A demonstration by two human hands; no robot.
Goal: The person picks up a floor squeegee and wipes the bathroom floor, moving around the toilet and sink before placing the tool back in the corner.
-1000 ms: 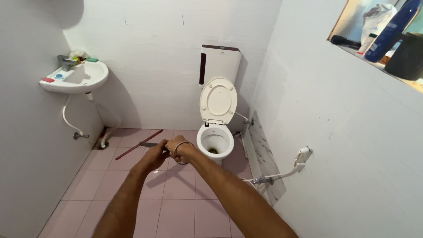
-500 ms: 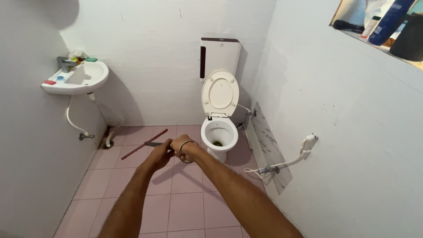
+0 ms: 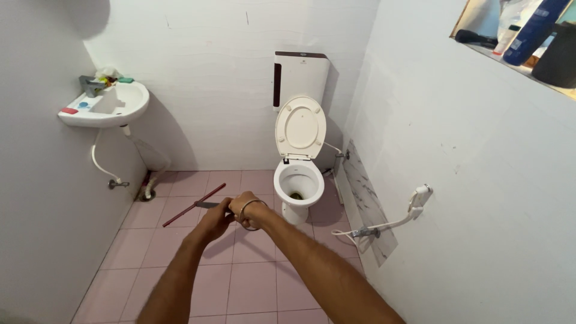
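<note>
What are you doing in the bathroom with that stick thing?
A person stands on the pink tiled floor with both arms stretched out. The left hand and right hand are bunched together, gripping one end of a thin dark rod that points left, toward the sink. A metal bangle sits on the right wrist. The toilet ahead has its lid up.

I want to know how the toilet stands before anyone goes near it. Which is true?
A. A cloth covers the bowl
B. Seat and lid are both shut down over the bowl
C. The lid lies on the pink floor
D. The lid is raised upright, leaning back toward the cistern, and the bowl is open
D: the lid stands upright below the cistern, and the bowl beneath it is uncovered.
</note>
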